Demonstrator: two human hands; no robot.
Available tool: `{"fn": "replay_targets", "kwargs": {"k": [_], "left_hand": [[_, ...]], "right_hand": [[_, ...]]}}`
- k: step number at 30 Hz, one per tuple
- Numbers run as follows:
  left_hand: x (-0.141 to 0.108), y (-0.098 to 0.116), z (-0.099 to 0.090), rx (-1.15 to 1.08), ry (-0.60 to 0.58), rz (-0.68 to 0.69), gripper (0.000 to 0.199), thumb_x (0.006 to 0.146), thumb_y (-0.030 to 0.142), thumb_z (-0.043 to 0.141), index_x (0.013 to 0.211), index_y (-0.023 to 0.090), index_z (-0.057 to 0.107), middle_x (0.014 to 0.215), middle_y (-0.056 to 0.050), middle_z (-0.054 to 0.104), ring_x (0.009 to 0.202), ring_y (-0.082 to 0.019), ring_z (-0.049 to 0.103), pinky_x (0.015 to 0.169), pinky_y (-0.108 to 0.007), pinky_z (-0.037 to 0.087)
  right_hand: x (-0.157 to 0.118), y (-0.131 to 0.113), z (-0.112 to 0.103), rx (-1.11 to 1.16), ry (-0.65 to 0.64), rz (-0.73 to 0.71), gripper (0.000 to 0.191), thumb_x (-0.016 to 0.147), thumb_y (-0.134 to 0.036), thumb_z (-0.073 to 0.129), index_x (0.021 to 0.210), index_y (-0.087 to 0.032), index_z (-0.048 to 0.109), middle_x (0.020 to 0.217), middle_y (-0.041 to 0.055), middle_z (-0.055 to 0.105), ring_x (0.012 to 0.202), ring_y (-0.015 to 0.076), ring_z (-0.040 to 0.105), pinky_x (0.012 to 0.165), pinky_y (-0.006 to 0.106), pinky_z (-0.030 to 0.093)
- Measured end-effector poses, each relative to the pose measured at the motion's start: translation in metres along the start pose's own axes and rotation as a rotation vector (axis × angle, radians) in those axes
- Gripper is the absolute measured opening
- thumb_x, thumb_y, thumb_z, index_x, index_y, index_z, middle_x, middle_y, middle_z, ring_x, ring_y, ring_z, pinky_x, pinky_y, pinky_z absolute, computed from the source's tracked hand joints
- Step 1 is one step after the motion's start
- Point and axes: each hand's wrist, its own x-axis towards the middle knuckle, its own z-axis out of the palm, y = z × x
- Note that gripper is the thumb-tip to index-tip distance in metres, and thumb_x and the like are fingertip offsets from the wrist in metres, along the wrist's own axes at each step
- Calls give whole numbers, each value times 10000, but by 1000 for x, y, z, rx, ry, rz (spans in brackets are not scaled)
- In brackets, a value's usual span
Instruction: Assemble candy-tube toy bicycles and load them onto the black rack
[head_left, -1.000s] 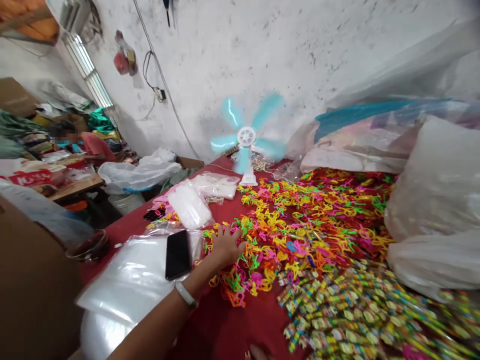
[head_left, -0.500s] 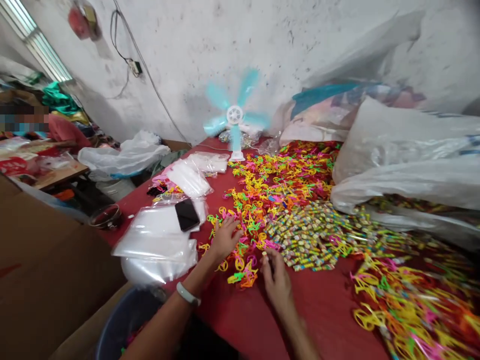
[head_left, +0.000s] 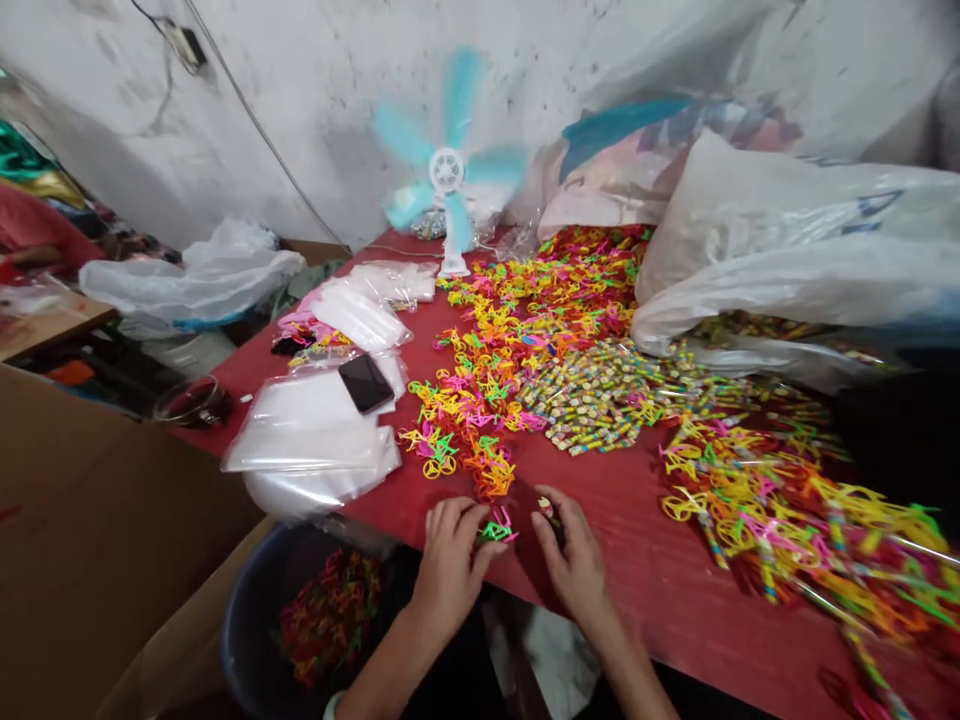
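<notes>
Near the table's front edge, my left hand point(head_left: 452, 556) has its fingers curled round a few small plastic pieces point(head_left: 498, 527), green and pink. To its right, my right hand point(head_left: 576, 552) pinches a small wrapped stick point(head_left: 549, 512) with a pale end between thumb and fingers. The two hands are a short way apart. Beyond them lies a loose heap of bright plastic pieces point(head_left: 487, 400), yellow, pink, green and orange. Behind the right hand is a pile of short patterned sticks point(head_left: 592, 395). More plastic pieces mixed with sticks point(head_left: 795, 500) spread over the table's right side.
Clear plastic bags point(head_left: 304, 430) and a black phone point(head_left: 365, 383) lie left on the red table point(head_left: 637, 560). A fan point(head_left: 448, 172) spins at the back. White sacks point(head_left: 787, 230) stand right. A blue tub point(head_left: 244, 620) holds plastic pieces below; a person's sleeve point(head_left: 45, 228) shows far left.
My left hand has come back from the heap to the front edge and closed round a few plastic pieces. My right hand still holds a small stick. The camera view has shifted downward.
</notes>
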Motion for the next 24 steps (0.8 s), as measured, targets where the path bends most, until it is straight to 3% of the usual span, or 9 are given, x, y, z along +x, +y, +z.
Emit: {"fn": "replay_targets", "kwargs": {"k": [3,6,10,14,18,24], "left_hand": [[-4,7,10,-34,-71,-51,171,851,184,584,1006,212,650,951,-67,643,919,-228,548,830,-392,458],[4,12,14,-167,-109,-161,125,828,139,575,892,205,660,887,-55,648,889,-221,554,807,-372,453],[13,24,17,-560,-86,-375,78,793,223,606,854,196,648,851,-35,653,829,-190,592,759,-319,463],[16,39,24,-913,-153,-497,165,764,313,632,853,174,628,845,-32,667,820,-175,616,768,-288,472],[15,46,29,-921,-193,-504,194,784,318,609,905,170,641,893,-45,673,860,-177,617,800,-291,470],[13,48,19,-632,-113,-382,160,789,268,596,892,184,684,895,-52,642,850,-178,612,776,-289,477]], "right_hand": [[-20,5,-8,21,-27,47,373,920,-388,451,1242,-205,499,1215,126,596,1101,228,582,911,390,493],[-27,3,-17,43,-66,125,331,915,-404,465,1170,-213,558,1147,114,630,1059,230,596,915,395,485],[-27,-16,-26,128,-129,216,308,877,-442,535,1073,-222,625,1033,89,666,964,228,615,857,368,495],[-27,-37,-25,326,-98,346,316,839,-476,583,993,-204,628,846,37,642,735,171,588,658,276,491],[-26,-46,-25,468,-103,424,325,824,-501,599,902,-186,619,677,-19,531,591,121,481,542,222,410],[-26,-40,-25,536,-137,473,320,789,-499,648,833,-184,609,640,-32,498,564,106,429,515,208,361]]}}
